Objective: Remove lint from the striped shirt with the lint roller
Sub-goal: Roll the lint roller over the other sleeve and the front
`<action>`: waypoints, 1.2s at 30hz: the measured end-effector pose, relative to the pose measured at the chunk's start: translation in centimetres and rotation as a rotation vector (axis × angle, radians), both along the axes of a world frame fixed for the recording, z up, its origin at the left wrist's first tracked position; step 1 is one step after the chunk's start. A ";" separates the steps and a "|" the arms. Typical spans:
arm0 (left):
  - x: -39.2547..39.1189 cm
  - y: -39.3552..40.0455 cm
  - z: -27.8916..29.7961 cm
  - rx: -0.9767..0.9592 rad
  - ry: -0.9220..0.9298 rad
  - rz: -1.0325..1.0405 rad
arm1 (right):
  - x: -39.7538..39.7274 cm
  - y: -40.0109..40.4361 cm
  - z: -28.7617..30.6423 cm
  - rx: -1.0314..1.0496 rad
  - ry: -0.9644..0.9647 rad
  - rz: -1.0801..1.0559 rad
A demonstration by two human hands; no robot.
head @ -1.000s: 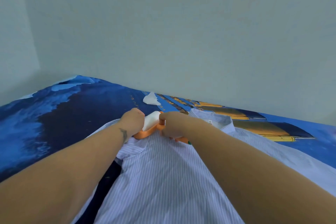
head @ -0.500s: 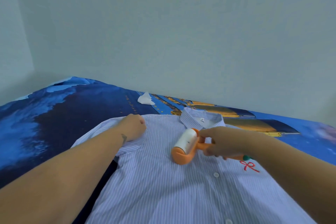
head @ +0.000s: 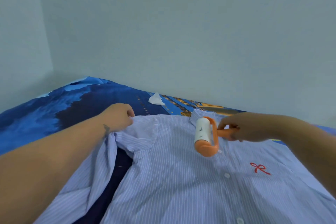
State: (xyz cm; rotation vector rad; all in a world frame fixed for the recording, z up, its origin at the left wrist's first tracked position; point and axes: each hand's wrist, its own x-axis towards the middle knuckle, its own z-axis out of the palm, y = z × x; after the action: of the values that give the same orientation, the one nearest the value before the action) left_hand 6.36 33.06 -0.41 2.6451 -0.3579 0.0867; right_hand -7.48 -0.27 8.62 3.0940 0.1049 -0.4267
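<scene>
A pale blue striped shirt (head: 174, 183) lies front up on the bed, collar at the far side, with white buttons and a red bow stitched on its chest. My right hand (head: 236, 129) grips the orange handle of the lint roller (head: 205, 136). Its white sticky roll, with a few dark specks on it, rests on the shirt just below the collar. My left hand (head: 120, 116) is closed on the fabric at the shirt's left shoulder, which bunches into folds under my forearm.
The bed has a blue printed bedsheet (head: 60, 114) with orange patterns by the wall. A crumpled white sheet of paper (head: 156, 99) lies on it beyond the shirt. Pale walls close the far side and the left corner.
My right hand took the roller off the left shoulder, swept it right over the chest, then up to just under the collar. My left hand stayed on the left shoulder.
</scene>
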 end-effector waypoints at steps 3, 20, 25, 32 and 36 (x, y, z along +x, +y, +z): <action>-0.6 1.4 -0.5 0.046 0.086 0.082 | 2.4 3.4 -1.8 0.051 -0.052 0.058; 0.6 6.2 -2.5 -0.043 -0.089 0.138 | 9.9 17.6 -5.0 -0.011 -0.026 0.313; 1.8 8.5 -3.1 -0.188 -0.054 0.153 | 10.6 21.4 -5.4 0.044 -0.025 0.348; 1.2 9.6 -3.7 -0.159 -0.014 0.137 | 10.7 22.6 -5.8 0.058 -0.034 0.380; -0.2 10.2 -3.1 -0.117 0.034 0.125 | 9.7 19.2 -4.9 -0.028 0.000 0.333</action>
State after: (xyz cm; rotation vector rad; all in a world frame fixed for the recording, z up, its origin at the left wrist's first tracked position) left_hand 6.19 43.22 -3.52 2.5481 -0.1701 0.0994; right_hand 2.21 18.98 3.73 2.9655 0.5967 -0.4083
